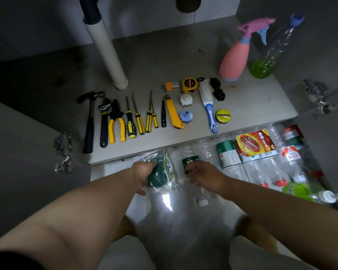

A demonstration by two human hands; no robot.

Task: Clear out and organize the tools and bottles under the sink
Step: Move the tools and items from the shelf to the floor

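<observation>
My left hand (142,173) grips a clear plastic packet holding a green scouring sponge (160,172), just in front of the cabinet floor's edge. My right hand (205,176) holds a clear bottle with a green label (190,162) lying on the floor. More empty clear bottles (261,162) lie side by side to the right. On the cabinet floor (252,106) tools lie in a row: a hammer (89,123), a wrench (104,121), yellow pliers (116,121), several screwdrivers (139,117), a yellow utility knife (173,113).
A white drain pipe (107,53) stands at the back left. A pink spray bottle (236,55) and a clear bottle with green liquid (269,53) stand at the back right. A tape measure (189,84), a blue-handled brush (209,108) and a tape roll (223,116) lie nearby. Door hinges (63,152) flank the opening.
</observation>
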